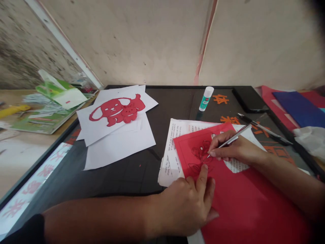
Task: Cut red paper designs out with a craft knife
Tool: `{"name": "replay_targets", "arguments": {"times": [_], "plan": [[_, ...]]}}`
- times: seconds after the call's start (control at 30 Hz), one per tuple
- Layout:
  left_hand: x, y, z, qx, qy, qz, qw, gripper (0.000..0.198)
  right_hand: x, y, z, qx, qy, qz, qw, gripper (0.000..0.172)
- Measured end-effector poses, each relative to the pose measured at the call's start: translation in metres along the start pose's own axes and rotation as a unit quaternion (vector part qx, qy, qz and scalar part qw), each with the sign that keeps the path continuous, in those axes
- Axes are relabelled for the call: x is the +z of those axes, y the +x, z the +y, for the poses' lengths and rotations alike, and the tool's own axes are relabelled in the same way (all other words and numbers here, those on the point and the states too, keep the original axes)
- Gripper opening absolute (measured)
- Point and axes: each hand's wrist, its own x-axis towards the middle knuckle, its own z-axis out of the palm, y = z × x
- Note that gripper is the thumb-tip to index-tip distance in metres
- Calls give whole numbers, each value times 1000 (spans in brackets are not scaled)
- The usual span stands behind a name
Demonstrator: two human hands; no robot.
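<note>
My right hand [235,150] is pinching a slim silver craft knife [230,141] like a pen, tip down on a red paper sheet [243,203], right at a flower outline [201,154] drawn in dark lines. Left hand [186,206] is open and pressed palm-down on that sheet, fingers spread, just below the flower. Under the sheet are loose printed pages [177,142], all on a black desk mat [122,183]. Left of centre, a red cut-out dog [114,110] lies on white paper [119,145]. Up top are a glue stick [206,98] and a black phone [250,99] against a stained plaster wall [142,37].
</note>
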Motion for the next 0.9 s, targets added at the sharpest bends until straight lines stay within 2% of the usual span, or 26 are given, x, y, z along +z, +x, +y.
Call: {"name": "replay_targets", "arguments": {"times": [0.13,0.43,0.9], "plan": [[-1,0,-1,-1,-6,-6,1000,62,-2,1,2,0,-12,-24,1000,25],[-2,-1,-1,-18,-12,5,1000,61,-3,4,6,-14,-34,-33,999,24],[-3,0,-1,-18,-7,-11,1000,62,-3,2,0,5,-26,-9,1000,22]]}}
